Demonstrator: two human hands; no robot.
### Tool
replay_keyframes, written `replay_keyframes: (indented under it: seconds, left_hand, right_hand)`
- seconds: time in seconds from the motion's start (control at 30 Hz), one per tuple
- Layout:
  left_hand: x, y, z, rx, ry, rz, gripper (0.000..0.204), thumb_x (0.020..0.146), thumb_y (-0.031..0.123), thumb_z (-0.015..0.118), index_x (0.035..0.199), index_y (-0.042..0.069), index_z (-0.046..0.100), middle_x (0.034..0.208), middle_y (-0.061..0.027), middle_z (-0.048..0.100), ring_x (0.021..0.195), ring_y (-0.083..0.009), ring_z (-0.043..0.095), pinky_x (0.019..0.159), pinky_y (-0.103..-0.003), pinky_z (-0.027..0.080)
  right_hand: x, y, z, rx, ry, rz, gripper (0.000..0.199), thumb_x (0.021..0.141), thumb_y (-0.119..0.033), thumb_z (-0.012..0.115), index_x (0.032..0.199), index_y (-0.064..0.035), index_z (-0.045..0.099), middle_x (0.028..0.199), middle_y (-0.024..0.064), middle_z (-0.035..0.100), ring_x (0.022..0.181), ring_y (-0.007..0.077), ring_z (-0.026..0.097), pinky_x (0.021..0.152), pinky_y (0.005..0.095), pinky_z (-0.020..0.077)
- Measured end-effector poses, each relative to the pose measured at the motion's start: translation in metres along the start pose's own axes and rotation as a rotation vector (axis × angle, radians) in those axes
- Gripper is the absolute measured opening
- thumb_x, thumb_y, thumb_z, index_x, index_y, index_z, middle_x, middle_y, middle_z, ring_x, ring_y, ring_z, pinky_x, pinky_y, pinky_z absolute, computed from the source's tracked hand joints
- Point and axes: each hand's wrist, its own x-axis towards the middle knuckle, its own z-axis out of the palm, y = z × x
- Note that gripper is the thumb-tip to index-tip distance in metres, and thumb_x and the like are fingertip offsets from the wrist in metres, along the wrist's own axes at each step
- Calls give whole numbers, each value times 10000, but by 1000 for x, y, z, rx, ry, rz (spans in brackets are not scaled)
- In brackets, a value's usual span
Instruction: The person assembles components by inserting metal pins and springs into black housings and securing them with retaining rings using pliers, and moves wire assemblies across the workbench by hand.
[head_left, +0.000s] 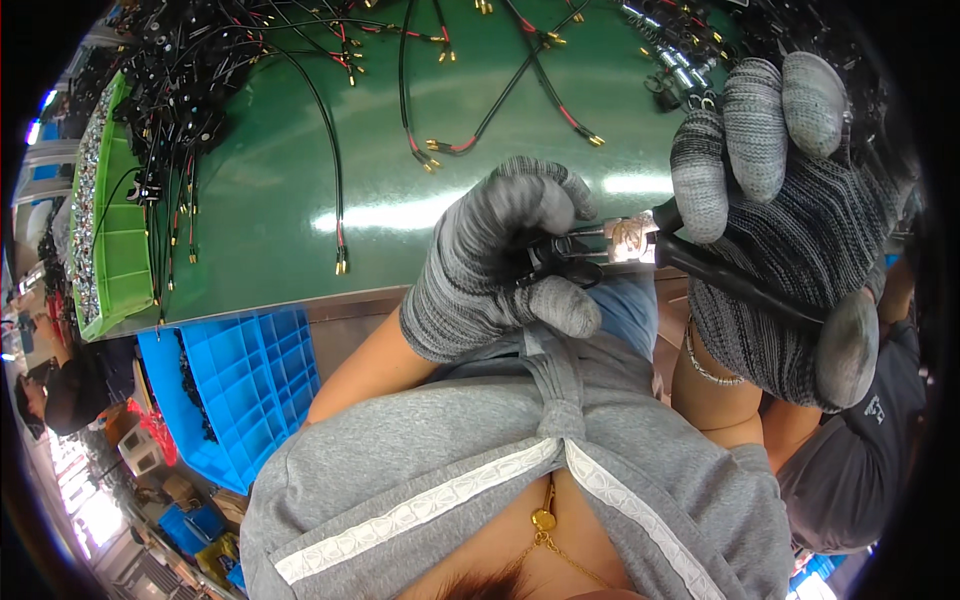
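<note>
My left hand [480, 260], in a grey knitted glove, pinches a small black part [548, 262] with thin metal ends pointing right. Its exact kind is partly hidden by the fingers. In my right hand [790, 235], gloved alike, are pliers with black handles [735, 283]. The thumb lies along the lower handle, and the fingers are loosely bent over the upper one. The pliers' shiny metal head [632, 238] faces the black part, at or close to its metal ends; glare hides whether they touch.
Black-red cables with gold tips [340, 200] lie on the green table [260, 220]. Metal cylindrical parts [680, 65] sit at the far right, dark cable bundles [190, 80] far left. A green bin [125, 230] holds small parts; a blue crate [245, 390] stands below. Another person [860, 450] is at right.
</note>
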Motion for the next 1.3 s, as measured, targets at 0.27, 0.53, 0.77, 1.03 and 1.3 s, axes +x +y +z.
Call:
replay_keyframes:
  seconds: [0.27, 0.53, 0.77, 1.03, 1.3]
  left_hand:
    - [4, 6, 2, 488, 18, 181, 488, 623, 339, 834, 940, 55, 596, 952, -121, 593, 873, -256, 608, 750, -337, 511]
    - [3, 5, 0, 357, 61, 74, 487, 668, 344, 842, 900, 55, 526, 1003, -119, 563, 911, -205, 563, 811, -323, 474]
    - [11, 10, 6, 220, -66, 39, 338, 814, 206, 745, 1040, 69, 536, 994, -46, 524, 982, -184, 529, 826, -317, 468]
    - [135, 125, -51, 197, 210, -265, 436, 894, 538, 539, 874, 108, 476, 953, -118, 586, 619, -254, 615, 624, -388, 527]
    - [271, 250, -271, -140, 825, 28, 292, 892, 365, 596, 1047, 122, 555, 1081, -117, 522, 945, -351, 532, 918, -590, 435]
  right_hand:
    - [-16, -14, -2, -13, 230, 331, 745, 712, -191, 699, 1347, -105, 316, 1111, 134, 352, 979, 223, 444, 752, 299, 550]
    - [-8, 16, 7, -132, 199, -150, 824, 764, -168, 641, 1457, -81, 203, 1171, 167, 388, 934, 225, 463, 716, 311, 533]
    - [-18, 9, 6, 202, 529, -124, 703, 798, -104, 631, 1433, -124, 330, 1121, 112, 412, 920, 214, 454, 720, 334, 516]
    - [-77, -57, -42, 404, 631, -26, 492, 864, -168, 573, 1307, -19, 421, 1085, 140, 496, 919, 262, 471, 721, 388, 501]
    - [-83, -25, -24, 363, 837, -24, 515, 846, -126, 543, 1342, -41, 433, 1113, 134, 512, 889, 229, 510, 668, 320, 506]
